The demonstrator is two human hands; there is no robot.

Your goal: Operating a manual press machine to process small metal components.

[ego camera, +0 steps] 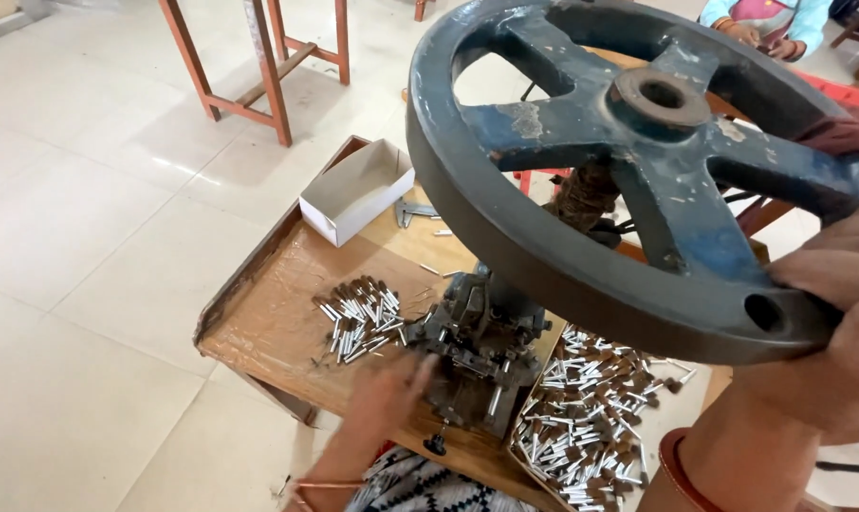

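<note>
Upper left of frame: red-brown stool legs (258,66) on pale floor tiles. Centre left: wooden tray table (258,322) with an open white cardboard box (353,190) at its far end and a loose pile of small metal pins (358,318) with brown tips. Lower centre: left hand (387,393), motion-blurred, fingers reaching to the base of the dark metal press (481,346), touching or nearly; whether it pinches a pin I cannot tell. Just right of the press, a second, bigger heap of pins (591,417) in a tray. Upper right: big blue-grey cast handwheel (638,171) atop the press, looks heavy, rigid, worn paint, best gripped at the rim. Right edge: right hand (832,322) wrapped closed over the rim's lower right. Top right corner: another person's hands (766,38), apart from this work.
</note>
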